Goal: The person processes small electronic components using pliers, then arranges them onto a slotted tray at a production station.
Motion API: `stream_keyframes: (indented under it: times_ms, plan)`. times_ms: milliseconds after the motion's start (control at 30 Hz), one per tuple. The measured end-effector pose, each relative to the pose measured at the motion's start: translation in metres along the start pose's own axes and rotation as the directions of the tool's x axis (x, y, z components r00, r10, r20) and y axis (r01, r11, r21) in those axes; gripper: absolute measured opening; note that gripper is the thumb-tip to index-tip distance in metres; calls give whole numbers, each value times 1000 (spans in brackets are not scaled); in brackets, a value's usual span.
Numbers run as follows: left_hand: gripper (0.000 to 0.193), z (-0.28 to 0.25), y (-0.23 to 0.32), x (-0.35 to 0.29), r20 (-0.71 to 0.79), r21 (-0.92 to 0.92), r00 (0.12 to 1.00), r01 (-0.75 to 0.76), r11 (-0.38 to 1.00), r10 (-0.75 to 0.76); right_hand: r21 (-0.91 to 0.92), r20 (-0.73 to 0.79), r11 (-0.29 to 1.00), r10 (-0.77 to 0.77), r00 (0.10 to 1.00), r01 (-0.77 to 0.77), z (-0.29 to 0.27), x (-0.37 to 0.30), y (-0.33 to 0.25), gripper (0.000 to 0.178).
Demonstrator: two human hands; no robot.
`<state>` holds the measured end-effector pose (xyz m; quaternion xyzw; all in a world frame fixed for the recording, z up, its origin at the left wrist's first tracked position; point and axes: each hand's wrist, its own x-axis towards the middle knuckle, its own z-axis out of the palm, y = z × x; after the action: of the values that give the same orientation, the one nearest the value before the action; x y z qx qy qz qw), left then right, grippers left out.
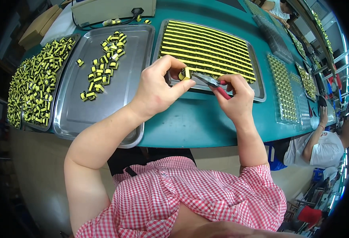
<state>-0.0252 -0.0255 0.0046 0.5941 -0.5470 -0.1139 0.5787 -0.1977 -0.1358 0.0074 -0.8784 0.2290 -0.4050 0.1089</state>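
My left hand (157, 86) pinches a small transformer (185, 73) with yellow tape and a black body between thumb and fingers. Closed around the red handles of a pair of pliers (211, 82) is my right hand (236, 95). The pliers' metal jaws point left and reach up to the transformer's side; whether they grip a part of it is too small to tell. Just beyond both hands, a metal tray (262, 88) holds tight rows of similar yellow-and-black transformers (206, 43).
On the left, a metal tray (123, 81) carries a loose cluster of transformers (103, 65), beside heaped trays of them (41, 79). A beige box-shaped device (111, 12) with a black plug stands behind. Clear plastic trays (281, 89) lie right. Other people (321, 146) sit farther right.
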Motion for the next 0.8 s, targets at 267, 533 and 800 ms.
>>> stream_keyframes:
  times_ms: [267,533,800]
  plan:
    - [30,0,-2,1,28,34,1000,-2,999,2,-11,48,998,54,997,-54,-3,1,2,20]
    - [28,0,-1,1,30,-8,1000,9,1000,-9,34,79,993,114,990,-117,-4,1,1,19]
    - [29,3,-9,0,50,-146,990,141,979,-135,72,96,991,105,990,-113,7,0,5,21]
